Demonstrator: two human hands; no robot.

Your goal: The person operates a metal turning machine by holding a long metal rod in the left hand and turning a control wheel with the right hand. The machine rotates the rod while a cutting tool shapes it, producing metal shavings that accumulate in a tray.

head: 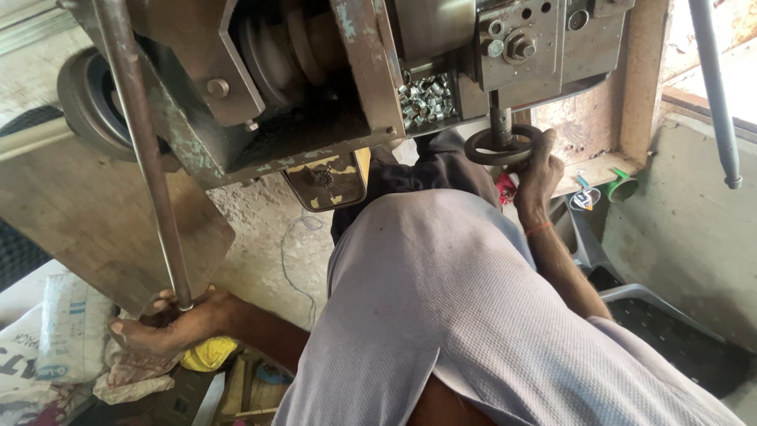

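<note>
— At seven o'clock, what's your left hand (162, 327) on?
— It's wrapped around the long steel rod's (146, 150) end.
— And the right?
— At one o'clock, my right hand (538, 170) grips the small handwheel (498, 147) under the machine (315, 71).

Looking like a small metal workshop | standing at a worn, paint-chipped steel machine (315, 87) with belt pulley (95, 95) and handwheel (501, 146) | holding a tray of small shiny metal parts (426, 98) | showing rough concrete floor (268, 244), sacks (55, 331) lying about
</note>
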